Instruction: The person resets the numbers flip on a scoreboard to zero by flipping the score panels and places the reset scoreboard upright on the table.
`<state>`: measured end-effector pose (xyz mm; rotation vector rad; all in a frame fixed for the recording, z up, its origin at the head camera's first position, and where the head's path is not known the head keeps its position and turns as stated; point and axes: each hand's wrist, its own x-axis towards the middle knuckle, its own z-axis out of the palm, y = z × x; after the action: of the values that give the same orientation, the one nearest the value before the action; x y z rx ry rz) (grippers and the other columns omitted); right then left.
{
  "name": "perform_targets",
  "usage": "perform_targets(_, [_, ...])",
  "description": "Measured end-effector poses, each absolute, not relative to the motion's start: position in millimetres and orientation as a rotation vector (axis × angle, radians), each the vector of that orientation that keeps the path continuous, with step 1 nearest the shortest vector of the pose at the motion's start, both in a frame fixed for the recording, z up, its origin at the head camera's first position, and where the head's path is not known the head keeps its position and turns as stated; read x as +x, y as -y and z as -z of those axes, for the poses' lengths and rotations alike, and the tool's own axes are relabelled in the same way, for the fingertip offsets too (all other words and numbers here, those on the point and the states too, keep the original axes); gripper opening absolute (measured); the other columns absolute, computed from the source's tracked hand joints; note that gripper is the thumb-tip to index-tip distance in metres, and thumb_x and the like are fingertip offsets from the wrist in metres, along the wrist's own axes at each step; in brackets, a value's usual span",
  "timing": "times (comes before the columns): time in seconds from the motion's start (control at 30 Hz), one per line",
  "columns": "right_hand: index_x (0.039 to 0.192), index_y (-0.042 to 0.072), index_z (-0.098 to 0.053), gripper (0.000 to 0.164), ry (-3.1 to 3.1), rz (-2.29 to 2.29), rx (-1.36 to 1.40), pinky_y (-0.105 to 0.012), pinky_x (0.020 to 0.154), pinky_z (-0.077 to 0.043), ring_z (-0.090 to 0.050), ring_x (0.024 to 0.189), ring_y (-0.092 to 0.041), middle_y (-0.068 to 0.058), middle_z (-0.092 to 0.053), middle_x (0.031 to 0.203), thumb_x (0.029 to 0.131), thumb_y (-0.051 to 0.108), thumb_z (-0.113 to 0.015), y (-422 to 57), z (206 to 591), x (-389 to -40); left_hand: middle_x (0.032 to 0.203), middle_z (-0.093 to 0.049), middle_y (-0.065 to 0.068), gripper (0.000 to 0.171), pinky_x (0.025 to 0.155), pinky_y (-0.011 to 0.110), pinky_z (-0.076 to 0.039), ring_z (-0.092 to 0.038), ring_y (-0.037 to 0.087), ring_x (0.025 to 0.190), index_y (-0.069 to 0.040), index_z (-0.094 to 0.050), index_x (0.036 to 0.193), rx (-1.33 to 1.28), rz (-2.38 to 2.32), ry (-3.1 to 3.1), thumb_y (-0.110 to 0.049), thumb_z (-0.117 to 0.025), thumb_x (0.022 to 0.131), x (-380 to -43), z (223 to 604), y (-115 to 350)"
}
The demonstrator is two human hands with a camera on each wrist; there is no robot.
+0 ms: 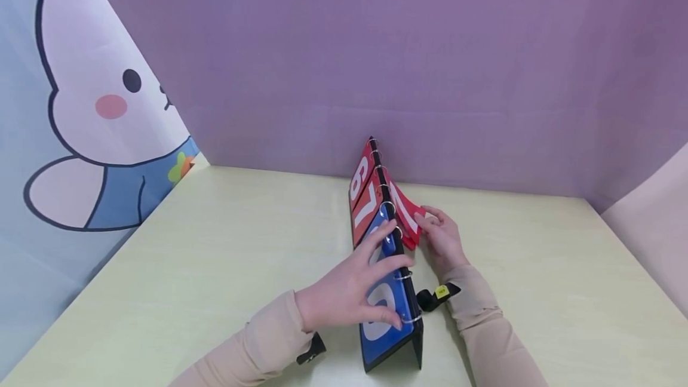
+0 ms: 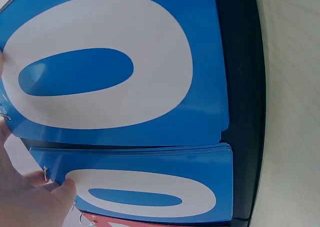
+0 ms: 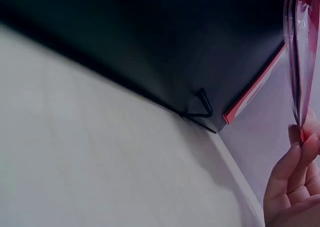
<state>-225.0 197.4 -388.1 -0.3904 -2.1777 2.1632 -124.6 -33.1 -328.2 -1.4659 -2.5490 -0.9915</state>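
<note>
A flip scoreboard [image 1: 411,291] stands like a tent on the table, its number cards hung on metal rings along the black top edge. On its left face are blue cards [image 2: 205,62] with white zeros and red cards [image 1: 362,181] with white digits. My left hand [image 1: 344,288] holds the top edge over the blue part, fingers spread across the rings and thumb at the near blue card. Beyond it, my right hand [image 1: 442,240] pinches the lower edge of several red cards [image 3: 295,62] that hang over the right side, bent away from the black back panel.
A pale yellow table [image 1: 242,226] lies under the scoreboard. Behind it rises a purple backdrop [image 1: 376,46], and a cartoon-print cloth [image 1: 107,106] hangs at the left. In the right wrist view a black wire-like piece [image 3: 205,104] sticks out at the back panel's lower edge.
</note>
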Motion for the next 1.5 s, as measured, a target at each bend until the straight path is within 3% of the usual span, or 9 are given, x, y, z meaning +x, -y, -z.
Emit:
perform_targets(0.13, [0.13, 0.004, -0.05, 0.044, 2.238, -2.024, -0.339, -0.015, 0.063, -0.045, -0.051, 0.061, -0.003, 0.012, -0.055, 0.064, 0.093, 0.024, -0.062, -198.3, 388.7, -223.7, 0.158, 0.005, 0.0, 0.078, 0.105, 0.041, -0.042, -0.004, 0.022, 0.146, -0.027, -0.039, 0.139, -1.458, 0.999, 2.564, -0.042, -0.078, 0.074, -124.9, 327.9, 32.1])
perform_targets(0.37, [0.122, 0.006, -0.057, 0.035, 2.279, -1.767, -0.234, -0.017, 0.052, -0.046, -0.053, 0.058, -0.004, 0.006, -0.057, 0.071, 0.091, 0.023, -0.064, -196.6, 386.4, -222.6, 0.159, 0.003, 0.004, 0.077, 0.104, 0.043, -0.043, -0.006, 0.024, 0.146, -0.025, -0.041, 0.138, -1.452, 1.007, 2.55, -0.04, -0.079, 0.073, -125.4, 327.3, 33.5])
perform_targets(0.5, [0.12, 0.005, -0.058, 0.033, 2.211, -1.811, -0.25, -0.013, 0.063, -0.051, -0.057, 0.073, -0.004, -0.005, -0.06, 0.095, 0.092, 0.021, -0.063, -193.0, 385.9, -226.8, 0.159, 0.002, 0.005, 0.077, 0.103, 0.042, -0.044, -0.006, 0.024, 0.146, -0.024, -0.042, 0.138, -1.453, 1.0, 2.518, -0.039, -0.08, 0.072, -127.4, 326.8, 35.5])
perform_targets(0.6, [0.115, 0.008, -0.057, 0.026, 2.083, -2.06, -0.284, -0.013, 0.072, -0.052, -0.057, 0.086, -0.006, -0.003, -0.058, 0.105, 0.093, 0.022, -0.061, -191.8, 386.2, -228.7, 0.159, 0.002, 0.003, 0.078, 0.103, 0.042, -0.044, -0.007, 0.025, 0.146, -0.024, -0.042, 0.138, -1.452, 0.996, 2.51, -0.04, -0.08, 0.072, -127.9, 327.2, 36.5])
perform_targets(0.77, [0.098, 0.019, -0.056, 0.003, 1.855, -2.445, -0.3, -0.014, 0.063, -0.05, -0.059, 0.073, -0.005, 0.007, -0.063, 0.085, 0.097, 0.019, -0.053, -197.3, 378.8, -227.3, 0.159, 0.003, 0.002, 0.078, 0.104, 0.044, -0.043, -0.007, 0.025, 0.146, -0.024, -0.042, 0.138, -1.459, 0.996, 2.506, -0.04, -0.08, 0.072, -127.9, 329.1, 36.9])
perform_targets(0.9, [0.098, 0.022, -0.056, 0.008, 1.796, -2.578, -0.244, -0.013, 0.06, -0.05, -0.058, 0.07, -0.002, 0.008, -0.06, 0.087, 0.098, 0.016, -0.05, -212.7, 361.1, -222.4, 0.159, 0.003, 0.001, 0.078, 0.104, 0.043, -0.043, -0.007, 0.025, 0.146, -0.024, -0.041, 0.138, -1.474, 1.009, 2.498, -0.038, -0.08, 0.072, -128.2, 329.8, 35.5])
perform_targets(1.0, [0.108, 0.02, -0.053, 0.01, 1.745, -2.627, -0.157, -0.014, 0.068, -0.052, -0.059, 0.081, -0.003, 0.006, -0.056, 0.1, 0.098, 0.018, -0.05, -224.3, 346.3, -216.1, 0.159, 0.003, 0.001, 0.078, 0.103, 0.043, -0.043, -0.006, 0.024, 0.146, -0.024, -0.041, 0.138, -1.481, 1.019, 2.507, -0.038, -0.08, 0.072, -128.0, 329.9, 34.0])
perform_targets(1.27, [0.14, 0.015, -0.031, 0.042, 1.635, -2.488, 0.237, -0.022, 0.086, -0.052, -0.055, 0.103, -0.009, 0.001, -0.045, 0.126, 0.1, 0.021, -0.044, -222.3, 309.3, -200.7, 0.159, 0.004, 0.001, 0.079, 0.104, 0.046, -0.042, -0.006, 0.023, 0.146, -0.025, -0.041, 0.139, -1.475, 1.028, 2.525, -0.039, -0.08, 0.072, -125.3, 329.2, 33.1])
perform_targets(1.5, [0.149, 0.016, -0.023, 0.063, 1.798, -2.225, 0.354, -0.02, 0.083, -0.054, -0.046, 0.115, -0.016, -0.001, -0.041, 0.128, 0.095, 0.012, -0.055, -205.2, 273.2, -196.2, 0.159, 0.004, 0.0, 0.078, 0.104, 0.045, -0.043, -0.005, 0.023, 0.146, -0.025, -0.041, 0.139, -1.472, 1.035, 2.531, -0.039, -0.08, 0.072, -124.8, 328.7, 33.7])
